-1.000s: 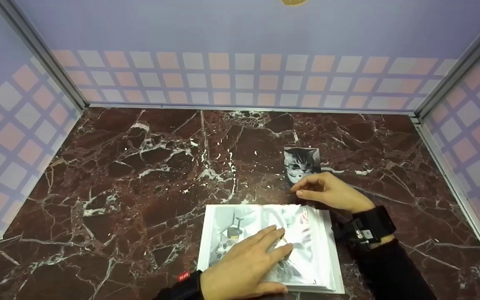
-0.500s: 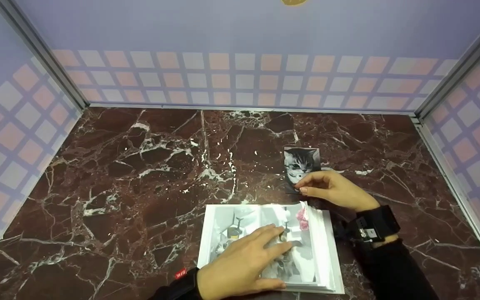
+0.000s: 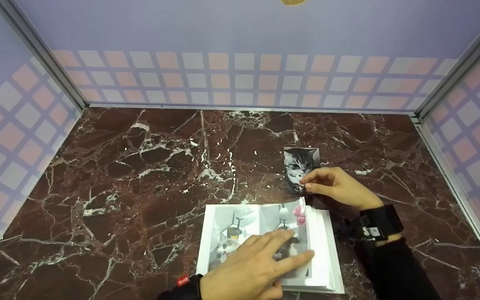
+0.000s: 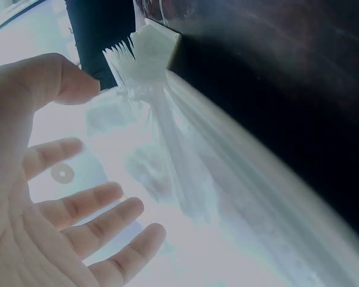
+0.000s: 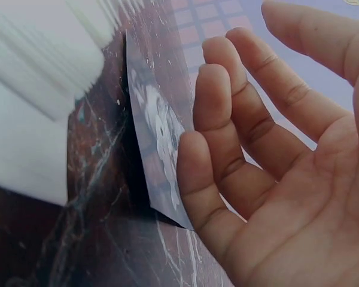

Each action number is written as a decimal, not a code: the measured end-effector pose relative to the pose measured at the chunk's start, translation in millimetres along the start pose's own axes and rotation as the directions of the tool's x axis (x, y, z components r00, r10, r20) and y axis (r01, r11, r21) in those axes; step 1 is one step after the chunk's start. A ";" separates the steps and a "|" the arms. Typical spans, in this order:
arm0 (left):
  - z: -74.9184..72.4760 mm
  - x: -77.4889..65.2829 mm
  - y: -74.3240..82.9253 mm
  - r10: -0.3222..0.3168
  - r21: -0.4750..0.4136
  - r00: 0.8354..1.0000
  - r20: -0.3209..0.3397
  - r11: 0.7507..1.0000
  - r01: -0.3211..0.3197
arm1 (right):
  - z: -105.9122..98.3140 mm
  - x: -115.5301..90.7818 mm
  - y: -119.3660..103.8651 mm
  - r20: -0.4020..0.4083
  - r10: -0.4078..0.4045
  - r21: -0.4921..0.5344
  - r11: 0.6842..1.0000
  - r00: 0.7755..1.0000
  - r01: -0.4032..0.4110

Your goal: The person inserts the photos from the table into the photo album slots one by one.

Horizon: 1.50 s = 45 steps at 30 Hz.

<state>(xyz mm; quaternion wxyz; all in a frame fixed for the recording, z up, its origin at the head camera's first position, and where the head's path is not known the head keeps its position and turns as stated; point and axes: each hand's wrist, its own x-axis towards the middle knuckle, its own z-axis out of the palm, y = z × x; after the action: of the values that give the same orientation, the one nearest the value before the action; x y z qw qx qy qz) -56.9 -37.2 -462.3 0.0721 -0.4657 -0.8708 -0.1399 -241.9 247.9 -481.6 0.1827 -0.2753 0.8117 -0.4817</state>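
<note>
An open photo album (image 3: 327,250) with a white cover and grey-toned pictures lies at the front of the tabletop. My left hand (image 3: 248,266) rests across its pages, fingers spread and mostly straight; in the left wrist view the thumb (image 4: 78,84) stands apart from the fingers. The right page (image 3: 300,212) bulges up at its far corner. Beyond the album lies a black-and-white kitten photo (image 3: 300,160). My right hand (image 3: 340,189) is over its near right corner, fingers loosely bent. In the right wrist view the fingers are beside the photo's edge (image 5: 149,161), with nothing pinched.
The dark red marble tabletop (image 3: 148,187) is ringed by a lilac back wall (image 3: 240,33) and side walls with pink and white squares. A stack of album leaves (image 4: 146,57) fans out at one end in the left wrist view.
My left hand has slid right over the album, and the right page has bowed up and shifted left. My right hand has drawn slightly right, uncovering more of the kitten photo.
</note>
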 end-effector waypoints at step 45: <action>-36.1 -56.2 -34.6 -0.782 -0.547 0.620 -0.067 0.549 0.632 | -14.8 -4.7 11.1 -0.120 0.084 -0.005 0.996 0.989 -0.085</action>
<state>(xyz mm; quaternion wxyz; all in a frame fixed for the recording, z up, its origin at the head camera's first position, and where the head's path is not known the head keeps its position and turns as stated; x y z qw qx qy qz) -54.6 -111.1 -448.4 0.0257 -0.0445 -0.8993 -0.4343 -249.6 265.2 -484.4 0.1525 -0.2124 0.8345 -0.4851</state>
